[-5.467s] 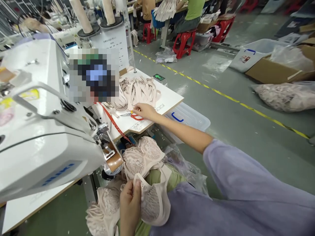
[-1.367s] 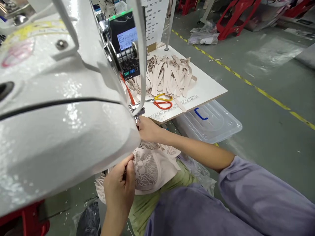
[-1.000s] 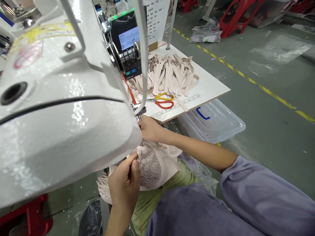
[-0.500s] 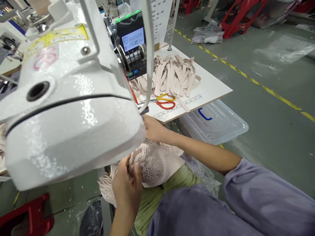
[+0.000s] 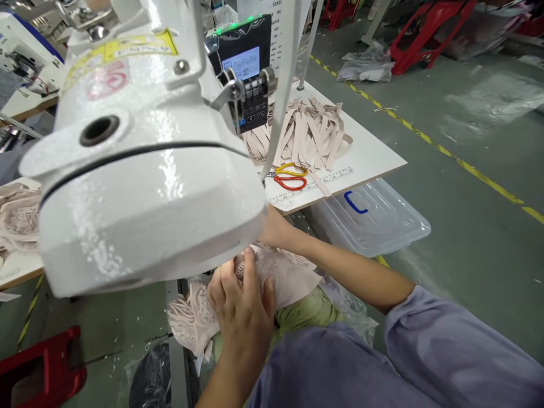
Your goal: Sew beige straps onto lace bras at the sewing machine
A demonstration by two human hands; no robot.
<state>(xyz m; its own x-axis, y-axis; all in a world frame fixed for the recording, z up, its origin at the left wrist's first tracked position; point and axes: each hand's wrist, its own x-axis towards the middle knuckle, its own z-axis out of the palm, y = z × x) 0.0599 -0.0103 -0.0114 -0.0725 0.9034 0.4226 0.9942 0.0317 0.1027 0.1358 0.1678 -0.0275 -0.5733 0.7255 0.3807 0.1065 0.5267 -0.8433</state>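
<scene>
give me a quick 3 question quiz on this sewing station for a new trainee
1. True or false: the left hand lies on the lace garment, just below the sewing machine head.
2. The scissors on the table have handles that are: A) yellow and red B) both black C) both green
3. What colour is the handle on the clear bin lid beside the table?

Key: 1 true; 2 A; 3 blue.
</scene>
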